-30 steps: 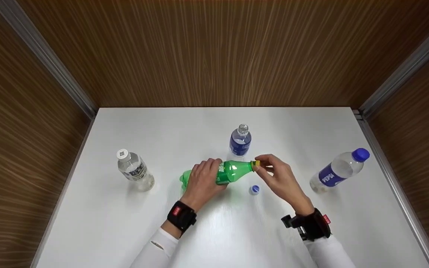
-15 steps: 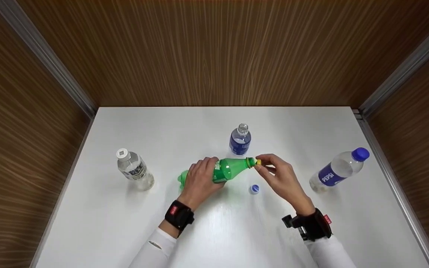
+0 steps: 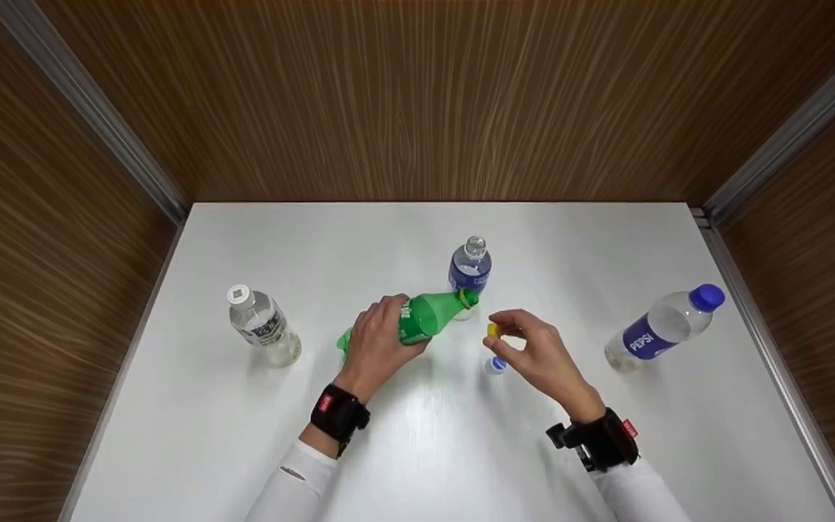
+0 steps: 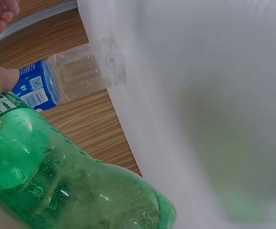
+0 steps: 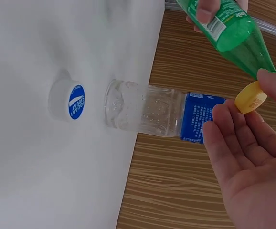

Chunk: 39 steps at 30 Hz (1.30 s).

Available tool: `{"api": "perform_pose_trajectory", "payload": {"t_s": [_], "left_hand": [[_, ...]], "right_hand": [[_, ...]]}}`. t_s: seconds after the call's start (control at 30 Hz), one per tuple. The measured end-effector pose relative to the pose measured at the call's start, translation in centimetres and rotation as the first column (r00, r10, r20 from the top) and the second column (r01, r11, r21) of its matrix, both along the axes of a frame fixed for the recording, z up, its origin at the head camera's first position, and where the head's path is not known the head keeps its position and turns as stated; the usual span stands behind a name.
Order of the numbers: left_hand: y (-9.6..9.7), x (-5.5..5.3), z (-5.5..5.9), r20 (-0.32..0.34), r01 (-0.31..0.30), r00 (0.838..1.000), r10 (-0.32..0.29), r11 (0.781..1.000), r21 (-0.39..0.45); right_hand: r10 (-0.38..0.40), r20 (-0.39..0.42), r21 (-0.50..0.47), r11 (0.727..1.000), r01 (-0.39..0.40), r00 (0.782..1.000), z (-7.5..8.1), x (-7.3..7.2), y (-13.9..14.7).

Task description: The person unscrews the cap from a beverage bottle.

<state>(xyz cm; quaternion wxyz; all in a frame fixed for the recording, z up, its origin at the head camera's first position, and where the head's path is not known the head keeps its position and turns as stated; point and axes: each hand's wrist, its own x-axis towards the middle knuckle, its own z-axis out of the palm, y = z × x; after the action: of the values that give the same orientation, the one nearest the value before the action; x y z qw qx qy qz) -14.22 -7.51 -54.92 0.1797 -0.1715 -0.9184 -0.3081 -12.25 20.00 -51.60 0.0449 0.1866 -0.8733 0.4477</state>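
My left hand (image 3: 377,344) grips a green plastic bottle (image 3: 428,315) around its body. The bottle leans over, its uncapped neck pointing right and up in the head view. Between thumb and fingertips my right hand (image 3: 537,355) pinches a yellow bottle cap (image 5: 250,97), held apart from the green bottle. Behind the green neck stands an uncapped clear bottle with a blue label (image 3: 470,270), upright on the table. A white-and-blue cap (image 5: 70,100) lies on the table just below the right hand's fingertips. The left wrist view shows the green bottle's lower body (image 4: 90,181) close up.
A clear bottle with a white cap (image 3: 265,326) stands at the left of the white table (image 3: 301,246). At the right stands a Pepsi bottle with a blue cap (image 3: 660,330). Wood-grain panels (image 3: 432,101) enclose the table at the back and sides.
The yellow cap has come off the green bottle and moved slightly down in my right hand. My left hand has drawn the bottle left, its neck swinging upward in the head view.
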Motion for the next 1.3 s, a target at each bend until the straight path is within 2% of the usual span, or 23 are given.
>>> {"api": "perform_pose_trajectory", "payload": {"t_s": [0.2, 0.37, 0.47, 0.67, 0.83, 1.0, 1.3], "left_hand": [[-0.4, 0.0, 0.0, 0.028, -0.019, 0.999, 0.018, 0.998, 0.052], [-0.6, 0.0, -0.1, 0.028, -0.031, 0.999, 0.029, 0.998, 0.063], [-0.6, -0.1, -0.1, 0.028, -0.032, 0.999, 0.03, 0.997, 0.064], [-0.8, -0.1, -0.2, 0.039, -0.037, 0.999, 0.034, 0.995, 0.09], [-1.0, -0.1, -0.2, 0.045, -0.042, 0.998, 0.037, 0.993, 0.115], [-1.0, -0.1, 0.3, 0.081, -0.045, 0.996, 0.033, 0.987, 0.151], [-0.9, -0.2, 1.0, 0.117, -0.038, 0.993, 0.013, 0.975, 0.221]], "right_hand": [[0.049, -0.052, 0.175, 0.984, -0.039, 0.997, -1.5, 0.0, -0.9], [0.104, -0.024, 0.293, 0.952, -0.092, 0.994, -2.6, 0.0, -1.6], [0.124, -0.023, 0.321, 0.941, -0.11, 0.992, -3.1, 0.0, -1.8], [0.15, -0.071, 0.377, 0.919, -0.112, 0.986, -3.7, -0.1, -1.9], [0.176, -0.115, 0.45, 0.887, -0.106, 0.978, -4.5, -0.2, -2.1], [0.22, -0.152, 0.503, 0.857, -0.117, 0.964, -5.1, -0.4, -2.2], [0.266, -0.105, 0.571, 0.805, -0.161, 0.958, -5.8, -0.6, -2.5]]}}
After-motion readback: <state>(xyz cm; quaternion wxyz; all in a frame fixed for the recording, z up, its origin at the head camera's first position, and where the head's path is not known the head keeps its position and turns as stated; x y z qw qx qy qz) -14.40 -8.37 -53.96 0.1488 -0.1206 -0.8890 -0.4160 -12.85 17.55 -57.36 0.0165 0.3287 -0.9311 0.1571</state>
